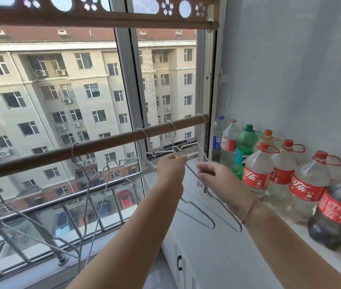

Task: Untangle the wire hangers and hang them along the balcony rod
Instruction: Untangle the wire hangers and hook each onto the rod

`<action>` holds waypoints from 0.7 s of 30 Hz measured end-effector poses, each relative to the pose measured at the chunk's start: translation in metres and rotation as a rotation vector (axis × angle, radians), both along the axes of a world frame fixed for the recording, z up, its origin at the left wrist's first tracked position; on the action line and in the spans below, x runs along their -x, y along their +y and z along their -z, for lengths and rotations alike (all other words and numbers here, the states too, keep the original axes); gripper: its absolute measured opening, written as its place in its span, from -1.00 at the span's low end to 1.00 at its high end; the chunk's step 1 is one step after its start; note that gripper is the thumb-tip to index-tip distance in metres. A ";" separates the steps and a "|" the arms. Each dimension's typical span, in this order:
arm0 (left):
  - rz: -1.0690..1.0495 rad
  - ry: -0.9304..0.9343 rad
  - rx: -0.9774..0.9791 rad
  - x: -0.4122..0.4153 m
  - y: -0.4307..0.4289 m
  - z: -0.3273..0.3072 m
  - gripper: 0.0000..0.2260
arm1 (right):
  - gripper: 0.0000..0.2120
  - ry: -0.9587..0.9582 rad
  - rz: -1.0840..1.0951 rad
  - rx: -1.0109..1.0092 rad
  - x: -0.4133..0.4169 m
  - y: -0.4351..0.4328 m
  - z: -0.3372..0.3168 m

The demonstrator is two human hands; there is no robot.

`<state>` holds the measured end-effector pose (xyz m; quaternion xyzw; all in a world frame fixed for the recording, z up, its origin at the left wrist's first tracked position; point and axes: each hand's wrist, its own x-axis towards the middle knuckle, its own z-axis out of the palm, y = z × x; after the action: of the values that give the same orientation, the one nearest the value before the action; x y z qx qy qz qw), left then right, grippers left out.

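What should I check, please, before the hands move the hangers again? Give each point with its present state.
1. Left hand pinches a wire hanger at its neck: ok.
2. That hanger's hook is over the rod: ok.
3. Right hand grips the neighbouring hanger's wire: cannot tell, the fingers hide the contact.
4. The two hangers by the hands are free of each other: not ok, their lower wires cross.
5. Hooks are spaced along the rod: ok, five sit apart.
6. Bottles on the ledge are clear of the right hand: ok, a gap shows.
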<state>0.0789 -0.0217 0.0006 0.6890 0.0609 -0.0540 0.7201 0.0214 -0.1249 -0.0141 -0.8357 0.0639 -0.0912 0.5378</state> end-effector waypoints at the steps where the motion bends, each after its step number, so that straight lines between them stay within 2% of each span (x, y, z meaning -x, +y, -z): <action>1: 0.009 -0.025 -0.031 0.004 0.002 -0.001 -0.95 | -0.66 -0.091 0.054 0.104 0.002 0.001 0.000; 2: 0.015 -0.062 -0.063 0.009 0.004 -0.002 -0.95 | -0.66 -0.204 0.090 0.163 0.007 0.004 -0.002; 4: 0.002 -0.206 -0.076 0.016 0.010 0.001 -0.77 | -0.69 -0.388 0.070 0.196 0.016 0.014 -0.005; 6: -0.067 -0.354 -0.064 0.024 0.022 0.005 -0.68 | -0.69 -0.431 -0.042 0.220 0.021 0.027 -0.002; 8: -0.191 -0.403 -0.028 0.028 0.035 0.009 -0.68 | -0.67 -0.383 -0.125 0.264 0.019 0.040 0.008; 12: -0.296 -0.165 0.048 0.015 0.053 0.028 -0.64 | -0.65 -0.329 -0.106 0.292 0.007 0.052 0.024; 15: -0.171 -0.016 0.072 0.004 0.056 0.038 -0.66 | -0.63 -0.275 -0.062 0.301 0.001 0.055 0.028; 18: -0.070 -0.037 0.111 -0.002 0.057 0.036 -0.88 | -0.60 -0.207 -0.053 0.318 -0.005 0.056 0.032; 21: -0.076 -0.055 0.181 -0.004 0.057 0.028 -0.86 | -0.67 -0.154 -0.035 0.361 -0.011 0.052 0.036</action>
<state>0.0829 0.0358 -0.0274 0.6194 0.0622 -0.0128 0.7825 0.0325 -0.0725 -0.0505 -0.9100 -0.0094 -0.1557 0.3841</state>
